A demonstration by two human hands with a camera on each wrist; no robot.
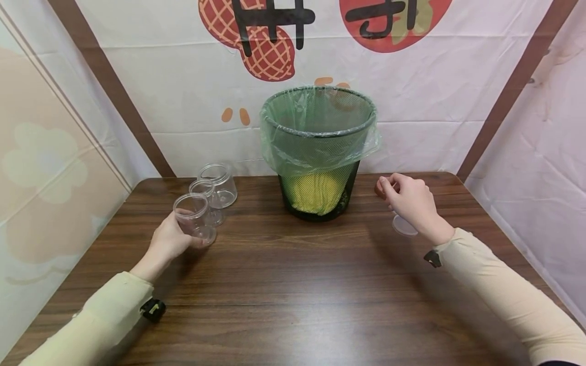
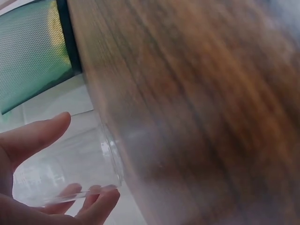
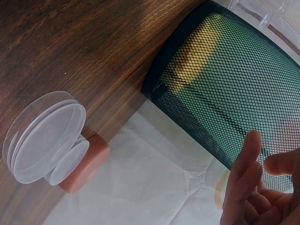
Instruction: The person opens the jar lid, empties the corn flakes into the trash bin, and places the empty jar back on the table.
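Note:
My left hand point(image 1: 171, 236) grips a clear plastic jar point(image 1: 194, 218), the nearest of three at the table's left. The left wrist view shows the thumb point(image 2: 40, 136) on one side of this jar point(image 2: 77, 159) and fingers on the other. Just behind it stand a narrower clear jar point(image 1: 215, 208) and another clear jar point(image 1: 224, 188). My right hand point(image 1: 412, 198) hovers at the right, fingers loosely bent around nothing. Below it lie several clear round lids point(image 3: 49, 140) and a reddish-brown block-like object point(image 3: 89, 161), which the hand partly hides in the head view.
A black mesh bin point(image 1: 320, 203) with a green plastic liner point(image 1: 316, 152) stands at the back middle; something yellow shows through its lower part. A printed cloth wall point(image 1: 183, 101) rises directly behind the brown wooden table point(image 1: 293, 284).

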